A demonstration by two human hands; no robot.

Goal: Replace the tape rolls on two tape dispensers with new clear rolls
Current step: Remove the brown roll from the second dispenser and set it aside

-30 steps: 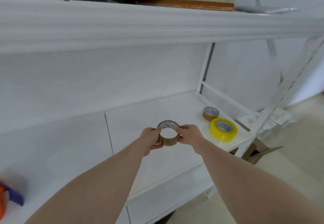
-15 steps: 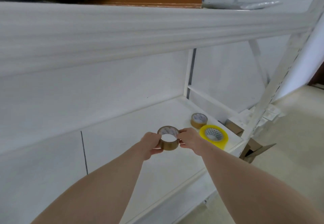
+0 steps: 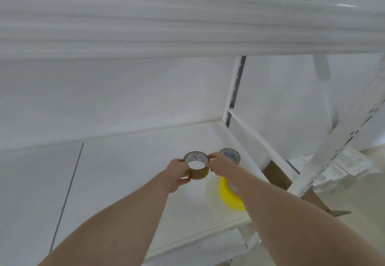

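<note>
I hold a brown tape roll (image 3: 199,173) upright over the white shelf (image 3: 129,172), with my left hand (image 3: 178,173) gripping its left side and my right hand (image 3: 219,165) pinching its right rim. Behind my right hand a second brown roll (image 3: 232,154) lies flat on the shelf near the right end. A yellow tape roll (image 3: 228,198) lies closer to the front, partly hidden under my right forearm. No tape dispenser is in view.
A thick white upper shelf (image 3: 187,26) runs across the top, close overhead. A white slotted upright (image 3: 341,138) slants down at the right. Brown cardboard (image 3: 277,175) and plastic-wrapped packs (image 3: 343,163) lie on the floor beyond the shelf's right end.
The view has swung to the right and the orange dispenser at the left edge has dropped out of sight. Both hands have carried the brown roll toward the yellow roll, which my right arm now partly covers.
</note>
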